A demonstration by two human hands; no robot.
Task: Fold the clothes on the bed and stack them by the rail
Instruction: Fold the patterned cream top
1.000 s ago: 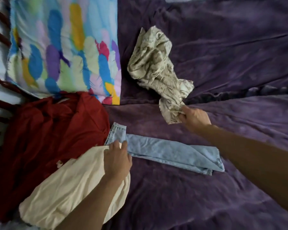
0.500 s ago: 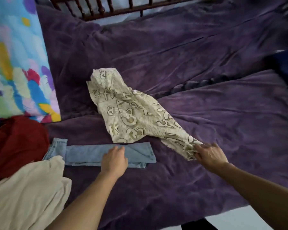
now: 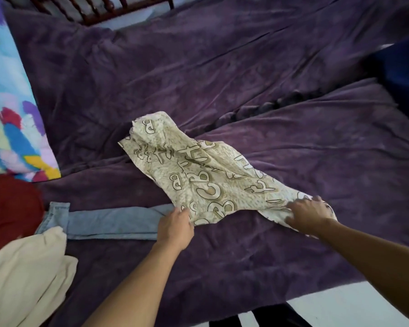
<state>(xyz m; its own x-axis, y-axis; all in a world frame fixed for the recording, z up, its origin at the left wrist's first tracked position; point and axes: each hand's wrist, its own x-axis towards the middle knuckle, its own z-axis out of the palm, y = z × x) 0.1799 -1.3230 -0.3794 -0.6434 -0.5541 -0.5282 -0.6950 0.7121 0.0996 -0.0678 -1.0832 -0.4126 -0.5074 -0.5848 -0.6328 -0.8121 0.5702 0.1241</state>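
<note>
Folding is judged to be partly begun, with most of it left. Nearest, left of the printed cloth [image 3: 198,168], a cream garment [image 3: 26,274] is seen slumped and unfolded, soft and matte. The cloth's near edge appears to be pinched by the curled left hand [image 3: 175,226], and its bunched right end is gripped by the bent fingers of the right hand [image 3: 308,214]. The cloth is thin and crumpled, pale with large brown-outlined letters. It is spread unevenly on the plush purple blanket [image 3: 246,67], and no fold has been made in it yet. Just left of it, with one end tucked under its corner, a pale denim piece [image 3: 111,223] is laid as a long flat strip. Farther left, a red garment [image 3: 10,208] is heaped loose. Well behind the cloth, the dark turned-wood rail [image 3: 99,8] is visible, and no stack is seen there.
</note>
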